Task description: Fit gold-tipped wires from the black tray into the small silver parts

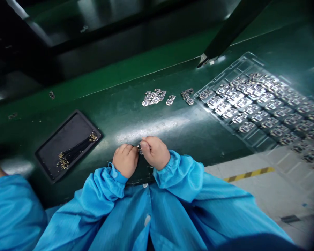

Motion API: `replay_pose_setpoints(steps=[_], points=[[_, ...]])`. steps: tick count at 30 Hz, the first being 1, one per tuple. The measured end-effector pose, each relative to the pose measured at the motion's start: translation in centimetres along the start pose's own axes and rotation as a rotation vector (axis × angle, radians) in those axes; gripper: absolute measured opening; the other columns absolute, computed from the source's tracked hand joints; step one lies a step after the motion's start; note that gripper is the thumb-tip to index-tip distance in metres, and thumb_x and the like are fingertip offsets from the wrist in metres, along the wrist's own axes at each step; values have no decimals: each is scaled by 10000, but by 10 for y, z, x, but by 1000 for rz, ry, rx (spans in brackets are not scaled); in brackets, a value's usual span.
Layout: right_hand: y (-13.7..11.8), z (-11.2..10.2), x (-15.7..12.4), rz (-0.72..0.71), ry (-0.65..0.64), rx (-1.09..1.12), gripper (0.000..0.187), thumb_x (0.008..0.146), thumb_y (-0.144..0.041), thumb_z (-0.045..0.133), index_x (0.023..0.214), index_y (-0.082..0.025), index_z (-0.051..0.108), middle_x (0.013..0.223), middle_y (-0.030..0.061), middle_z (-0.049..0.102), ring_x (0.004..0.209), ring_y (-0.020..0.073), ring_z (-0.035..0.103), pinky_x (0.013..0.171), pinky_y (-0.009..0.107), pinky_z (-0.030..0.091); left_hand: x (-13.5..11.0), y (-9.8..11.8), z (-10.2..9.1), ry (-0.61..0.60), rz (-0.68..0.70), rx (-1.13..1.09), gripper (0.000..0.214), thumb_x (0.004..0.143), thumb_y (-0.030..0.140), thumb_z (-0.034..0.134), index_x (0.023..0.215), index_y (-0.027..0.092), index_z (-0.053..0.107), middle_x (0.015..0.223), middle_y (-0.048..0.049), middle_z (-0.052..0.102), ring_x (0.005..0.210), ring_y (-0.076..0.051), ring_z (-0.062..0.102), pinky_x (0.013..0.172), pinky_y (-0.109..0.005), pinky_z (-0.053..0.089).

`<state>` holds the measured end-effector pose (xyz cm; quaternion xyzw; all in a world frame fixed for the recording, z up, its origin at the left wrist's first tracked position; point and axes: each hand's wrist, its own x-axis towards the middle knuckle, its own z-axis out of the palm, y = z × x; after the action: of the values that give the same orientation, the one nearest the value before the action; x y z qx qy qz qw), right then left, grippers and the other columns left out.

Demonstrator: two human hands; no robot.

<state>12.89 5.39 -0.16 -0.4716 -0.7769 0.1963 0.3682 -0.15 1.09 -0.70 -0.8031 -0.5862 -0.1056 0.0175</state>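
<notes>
My left hand (125,159) and my right hand (154,151) meet knuckle to knuckle at the near edge of the green belt (125,111). Both are curled, pinching one small silvery metal part (140,149) between their fingertips. Blue coat sleeves cover both arms to the wrists. Farther out on the belt lies a loose heap of similar metal parts (154,97), with a few more parts (187,96) beside it.
A clear plastic tray (253,139) with several rows of the same parts lies at the right. A black tray (68,143) with thin black wires tipped in gold sits at the left. Another person's blue sleeve (10,209) shows at far left. A dark bar (230,31) slants overhead.
</notes>
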Motion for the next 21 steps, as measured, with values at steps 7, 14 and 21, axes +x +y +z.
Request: replay_pose_setpoints(steps=[7,14,21], points=[[-6,3,15,-11,-157,19,398,854,-373,269,745,-183,602,675,58,654,633,150,585,628,266,447,0,-5,0,-105,16,-22,252,815,224,371,776,158,611,742,-79,613,760,-199,531,668,-320,426],[33,-24,32,785,110,283,396,815,-481,308,925,-180,540,578,-13,605,463,115,558,501,241,451,62,-57,-37,-5,-331,-97,384,840,316,271,976,117,570,937,-113,618,896,-214,552,801,-355,428],[90,-67,67,636,23,-318,299,805,-270,381,965,-136,595,948,127,637,906,229,574,774,346,428,22,-121,-50,-95,-599,27,418,779,374,329,1042,111,519,1014,-119,589,989,-288,510,904,-486,353]])
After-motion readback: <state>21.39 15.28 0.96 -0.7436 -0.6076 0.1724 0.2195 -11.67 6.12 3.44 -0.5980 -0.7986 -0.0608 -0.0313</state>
